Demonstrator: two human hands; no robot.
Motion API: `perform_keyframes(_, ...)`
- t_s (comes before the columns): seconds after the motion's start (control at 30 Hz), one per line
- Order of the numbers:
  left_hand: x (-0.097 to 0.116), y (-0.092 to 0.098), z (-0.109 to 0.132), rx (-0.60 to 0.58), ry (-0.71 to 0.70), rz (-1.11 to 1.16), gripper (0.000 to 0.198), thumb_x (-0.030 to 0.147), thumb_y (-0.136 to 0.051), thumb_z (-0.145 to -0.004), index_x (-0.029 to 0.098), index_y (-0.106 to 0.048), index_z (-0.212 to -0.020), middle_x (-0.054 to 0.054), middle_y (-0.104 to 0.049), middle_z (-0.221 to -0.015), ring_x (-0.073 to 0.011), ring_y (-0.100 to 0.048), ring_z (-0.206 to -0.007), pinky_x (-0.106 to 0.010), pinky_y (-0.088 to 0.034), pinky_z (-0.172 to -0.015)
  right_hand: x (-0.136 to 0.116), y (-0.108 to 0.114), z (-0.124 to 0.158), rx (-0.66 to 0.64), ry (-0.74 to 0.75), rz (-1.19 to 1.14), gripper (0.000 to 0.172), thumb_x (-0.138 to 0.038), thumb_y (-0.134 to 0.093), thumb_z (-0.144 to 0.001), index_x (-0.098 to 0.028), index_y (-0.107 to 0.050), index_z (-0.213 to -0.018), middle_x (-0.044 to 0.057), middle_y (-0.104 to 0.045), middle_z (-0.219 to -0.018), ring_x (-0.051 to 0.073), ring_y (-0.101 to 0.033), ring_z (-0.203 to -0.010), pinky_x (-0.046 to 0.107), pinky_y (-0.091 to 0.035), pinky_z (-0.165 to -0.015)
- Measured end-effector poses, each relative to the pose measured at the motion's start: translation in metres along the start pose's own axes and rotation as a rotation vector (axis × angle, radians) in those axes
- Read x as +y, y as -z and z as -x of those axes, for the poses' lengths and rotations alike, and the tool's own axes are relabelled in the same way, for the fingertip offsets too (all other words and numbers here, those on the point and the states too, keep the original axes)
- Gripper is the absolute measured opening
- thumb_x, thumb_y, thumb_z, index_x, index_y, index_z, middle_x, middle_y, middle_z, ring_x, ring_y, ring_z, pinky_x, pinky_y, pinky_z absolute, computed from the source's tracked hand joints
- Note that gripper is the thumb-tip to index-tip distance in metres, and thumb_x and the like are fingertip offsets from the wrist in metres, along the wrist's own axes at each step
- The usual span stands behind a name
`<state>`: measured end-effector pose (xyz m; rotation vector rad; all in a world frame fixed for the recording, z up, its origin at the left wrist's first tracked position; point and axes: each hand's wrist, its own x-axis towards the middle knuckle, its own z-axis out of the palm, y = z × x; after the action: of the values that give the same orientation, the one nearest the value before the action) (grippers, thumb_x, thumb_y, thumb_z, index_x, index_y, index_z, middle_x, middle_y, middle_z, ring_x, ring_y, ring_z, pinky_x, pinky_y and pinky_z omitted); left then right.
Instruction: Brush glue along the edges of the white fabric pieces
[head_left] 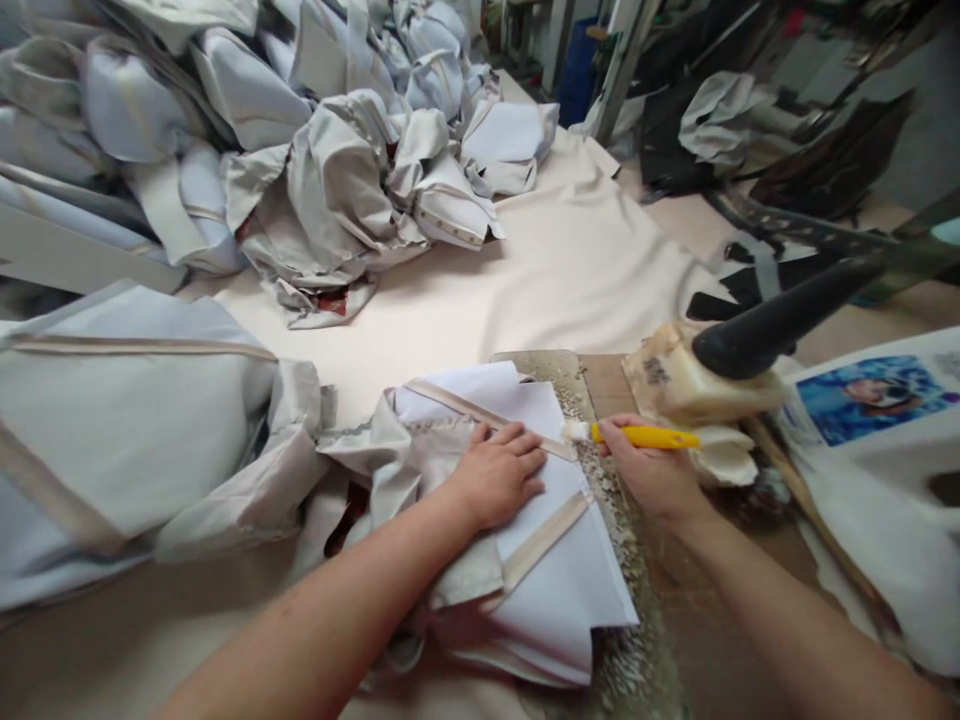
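My left hand (501, 474) lies flat with fingers spread on a white and beige fabric piece (547, 540), pressing it against the work surface. Tan strips run across this piece, and its right edge rests on a glue-crusted board (637, 640). My right hand (649, 470) is closed around the yellow handle of a brush (649, 436). The brush's whitish bristles point left and meet the edge of the fabric piece near the upper strip. Just beyond my right hand stands a cream plastic container (675, 385) with a black cone-shaped piece (780, 320) on it.
A large heap of similar sewn pieces (330, 190) covers the back left. Another white and beige piece (150, 420) lies at the left. Pale sheet material (585, 250) spreads over the table. A printed white bag (885, 500) lies at the right, beside brown cardboard (697, 600).
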<state>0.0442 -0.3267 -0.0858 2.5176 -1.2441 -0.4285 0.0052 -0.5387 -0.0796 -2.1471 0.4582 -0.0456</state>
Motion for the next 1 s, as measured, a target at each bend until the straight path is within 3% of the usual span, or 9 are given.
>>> perform_keyframes(0.1, 0.000, 0.000, 0.001, -0.013, 0.011, 0.024, 0.035, 0.043, -0.046, -0.090, 0.029, -0.049, -0.121, 0.002, -0.046, -0.135, -0.0231, -0.033, -0.128, -0.046, -0.028, -0.096, -0.001, -0.002, 0.002, -0.044, 0.048, 0.047, 0.034, -0.050, -0.046, -0.082, -0.019, -0.058, -0.076, 0.001, -0.058, -0.064, 0.016, -0.054, -0.062, 0.027, -0.041, -0.059)
perform_keyframes(0.2, 0.000, -0.001, 0.001, -0.002, 0.014, 0.039, 0.035, 0.043, -0.046, -0.090, 0.029, -0.050, -0.121, 0.001, -0.046, -0.135, -0.0232, -0.033, -0.128, -0.046, -0.027, -0.098, -0.004, 0.006, 0.022, -0.133, 0.046, 0.101, 0.035, -0.050, -0.044, -0.082, -0.020, -0.055, -0.068, 0.000, -0.055, -0.060, 0.015, -0.051, -0.057, 0.027, -0.039, -0.055)
perform_keyframes(0.33, -0.001, -0.003, 0.000, 0.008, 0.014, 0.040, 0.035, 0.043, -0.046, -0.089, 0.029, -0.050, -0.122, 0.001, -0.046, -0.135, -0.0234, -0.032, -0.128, -0.046, -0.026, -0.099, -0.009, 0.014, 0.038, -0.130, -0.011, 0.114, 0.033, -0.047, -0.046, -0.080, -0.020, -0.052, -0.063, -0.002, -0.050, -0.054, 0.014, -0.048, -0.053, 0.026, -0.037, -0.052)
perform_keyframes(0.47, 0.000, -0.003, 0.001, 0.000, 0.013, 0.021, 0.035, 0.042, -0.045, -0.090, 0.028, -0.050, -0.122, 0.000, -0.046, -0.136, -0.0237, -0.031, -0.129, -0.047, -0.027, -0.099, -0.010, 0.011, 0.024, -0.032, -0.022, 0.037, 0.032, -0.048, -0.047, -0.080, -0.019, -0.055, -0.068, -0.001, -0.054, -0.057, 0.015, -0.051, -0.057, 0.026, -0.040, -0.057)
perform_keyframes(0.63, 0.002, -0.002, 0.001, 0.012, 0.015, 0.002, 0.036, 0.042, -0.043, -0.091, 0.028, -0.050, -0.123, 0.000, -0.045, -0.136, -0.0232, -0.031, -0.129, -0.047, -0.027, -0.099, -0.009, 0.013, 0.021, -0.148, -0.098, 0.044, 0.033, -0.046, -0.048, -0.078, -0.019, -0.050, -0.060, -0.002, -0.048, -0.047, 0.014, -0.046, -0.047, 0.027, -0.037, -0.050)
perform_keyframes(0.7, 0.002, -0.002, 0.001, 0.015, 0.015, -0.003, 0.036, 0.042, -0.044, -0.091, 0.028, -0.050, -0.123, 0.001, -0.045, -0.136, -0.0230, -0.032, -0.129, -0.047, -0.027, -0.098, -0.010, 0.016, 0.023, -0.132, -0.117, 0.030, 0.033, -0.045, -0.050, -0.078, -0.019, -0.050, -0.058, -0.003, -0.048, -0.046, 0.013, -0.046, -0.047, 0.027, -0.037, -0.051)
perform_keyframes(1.0, 0.001, -0.004, 0.000, 0.002, 0.019, -0.009, 0.036, 0.042, -0.043, -0.091, 0.029, -0.049, -0.124, -0.001, -0.044, -0.137, -0.0236, -0.030, -0.130, -0.047, -0.026, -0.100, -0.003, 0.003, 0.009, -0.012, 0.023, 0.014, 0.031, -0.046, -0.046, -0.082, -0.018, -0.056, -0.073, 0.000, -0.056, -0.059, 0.015, -0.052, -0.058, 0.026, -0.040, -0.058)
